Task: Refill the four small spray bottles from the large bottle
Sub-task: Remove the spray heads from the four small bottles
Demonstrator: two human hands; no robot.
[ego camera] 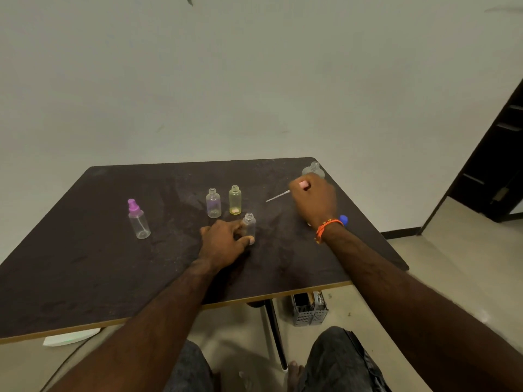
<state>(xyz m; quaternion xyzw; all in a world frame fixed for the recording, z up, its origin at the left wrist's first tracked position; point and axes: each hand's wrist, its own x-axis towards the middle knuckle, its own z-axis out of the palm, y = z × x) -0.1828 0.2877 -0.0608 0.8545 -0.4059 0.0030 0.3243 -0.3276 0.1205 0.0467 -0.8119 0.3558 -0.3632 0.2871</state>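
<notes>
On the scuffed dark desk point(85, 264), a clear plastic bottle point(249, 226) — upright, neck open — is gripped by the left hand point(223, 244). A pink spray cap point(304, 184) is pinched in the right hand point(314, 202), its thin tube point(277, 196) pointing left and slightly down. Two uncapped cylindrical bottles — purple-tinted point(213, 203) and yellow point(235, 200) — stand upright just beyond; a purple-capped bottle point(138, 219) stands well left, and the large bottle point(313, 170) at the far right corner.

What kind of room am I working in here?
Probably a bare workroom or office, not a kitchen or lab: a plain dark table against a blank wall, a tiled floor, and a grey crate underneath.
</notes>
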